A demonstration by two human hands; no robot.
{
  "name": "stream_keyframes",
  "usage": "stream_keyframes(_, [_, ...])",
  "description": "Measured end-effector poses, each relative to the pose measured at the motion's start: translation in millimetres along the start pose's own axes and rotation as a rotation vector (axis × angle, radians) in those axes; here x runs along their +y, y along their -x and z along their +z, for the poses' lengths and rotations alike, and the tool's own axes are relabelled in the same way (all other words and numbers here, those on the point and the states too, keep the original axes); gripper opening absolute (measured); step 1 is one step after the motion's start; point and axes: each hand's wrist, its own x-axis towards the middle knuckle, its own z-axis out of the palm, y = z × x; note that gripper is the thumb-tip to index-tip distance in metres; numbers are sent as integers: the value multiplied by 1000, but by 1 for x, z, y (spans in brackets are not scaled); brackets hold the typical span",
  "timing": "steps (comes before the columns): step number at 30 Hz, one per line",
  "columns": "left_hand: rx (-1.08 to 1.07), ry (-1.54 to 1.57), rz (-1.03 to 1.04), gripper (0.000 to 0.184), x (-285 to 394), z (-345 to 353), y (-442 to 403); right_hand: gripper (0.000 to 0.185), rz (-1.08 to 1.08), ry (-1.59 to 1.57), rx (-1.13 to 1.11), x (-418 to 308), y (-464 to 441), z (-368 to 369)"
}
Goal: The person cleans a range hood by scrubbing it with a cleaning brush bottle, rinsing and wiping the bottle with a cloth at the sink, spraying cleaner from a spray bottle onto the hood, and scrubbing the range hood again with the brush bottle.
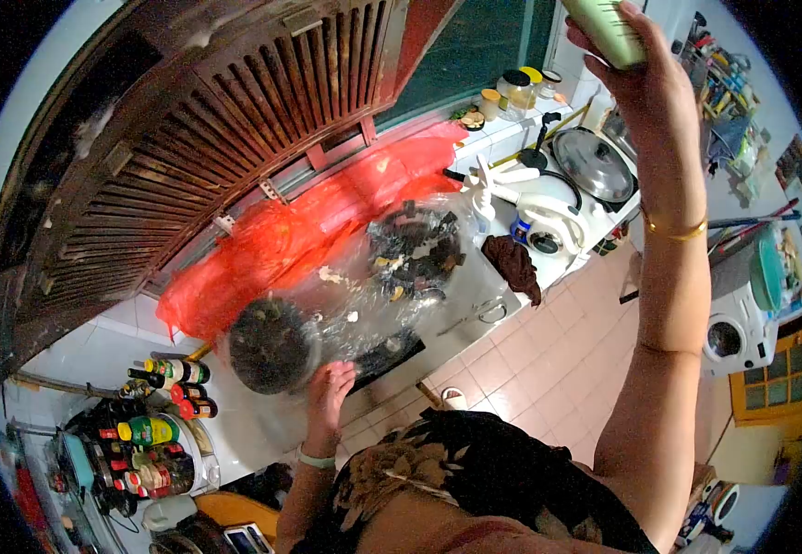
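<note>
My right hand (645, 78) is raised at the upper right, its fingers wrapped round a pale green container (607, 32) whose top is cut off by the frame edge. Low in the centre, my left hand (331, 388) has its fingers drawn together at the front edge of clear plastic film (341, 319) over the stove; what they hold, if anything, is too small to make out. Under the film lie a dark round burner (271, 346) at the left and another dark burner area (415, 245) with scraps on it. Red plastic sheeting (271, 240) lies behind the stove.
A slatted, grimy range hood (225, 138) hangs over the stove. Bottles (151, 429) stand at the left. A brown cloth (512, 265), a white kettle (548, 226) and a lidded pan (593, 164) are on the right counter. Jars (516, 90) line the windowsill.
</note>
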Motion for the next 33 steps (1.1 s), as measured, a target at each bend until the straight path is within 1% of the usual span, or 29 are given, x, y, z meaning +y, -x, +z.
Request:
stream_keyframes(2, [86, 40, -72, 50, -6, -21, 8, 42, -86, -23, 80, 9, 8, 17])
stream_keyframes(3, [80, 39, -73, 50, -4, -27, 14, 42, -124, -33, 128, 15, 8, 22])
stream_keyframes(4, [98, 12, -73, 48, 2, -31, 22, 40, -83, -9, 112, 12, 14, 28])
stream_keyframes(7, [133, -17, -96, 45, 6, -51, 36, 36, -155, 67, 64, 13, 28, 47])
stream_keyframes(8, [155, -16, -123, 43, 7, -56, 41, 34, -144, 74, -5, 9, 39, 55])
stream_keyframes(9, [159, -17, -124, 43, 9, -61, 46, 35, -219, 77, -26, 20, 37, 62])
stream_keyframes(11, [149, -1, -87, 42, 18, -62, 58, 39, -235, 98, -23, 10, 66, 91])
stream_keyframes(12, [149, 0, -87, 42, 17, -67, 61, 42, -137, 79, -75, 7, 73, 97])
stream_keyframes(13, [146, 9, -90, 41, 14, -73, 63, 42, -259, 100, -148, 10, 76, 97])
stream_keyframes(15, [143, 18, -92, 40, 11, -85, 68, 42, -180, -71, -85, 17, 76, 104])
stream_keyframes(17, [122, 26, -80, 35, 10, -95, 73, 44, -160, -29, 46, 11, 81, 105])
stream_keyframes(18, [127, 29, -77, 35, 10, -100, 76, 43, -137, -47, 22, 24, 65, 92])
stream_keyframes(19, [126, 30, -76, 36, 10, -104, 78, 43, -137, -50, 18, 19, 71, 102])
stream_keyframes(21, [125, 30, -76, 36, 11, -111, 83, 42, -67, -76, 144, 2, 94, 130])
stream_keyframes(22, [129, 6, -88, 37, 12, -113, 86, 41, -75, 3, 34, -2, 104, 138])
stream_keyframes(23, [133, -17, -99, 37, 14, -115, 88, 42, -36, -2, -46, -4, 116, 149])
stream_keyframes(25, [126, -27, -84, 37, 17, -117, 94, 42, -265, 22, -124, 9, 130, 167])
stream_keyframes(26, [121, -35, -67, 37, 18, -118, 96, 42, -266, 21, -124, 8, 133, 171])
stream_keyframes(28, [127, -28, -72, 37, 18, -125, 100, 43, -206, -95, -158, 5, 139, 178])
stream_keyframes(29, [133, -20, -76, 38, 18, -128, 102, 44, -136, -105, -110, 1, 137, 174])
stream_keyframes(31, [132, -9, -63, 38, 18, -133, 106, 43, -116, -162, 25, -9, 142, 174])
stream_keyframes(33, [131, 1, -52, 38, 20, -136, 111, 45, -215, -177, 41, -5, 136, 159])
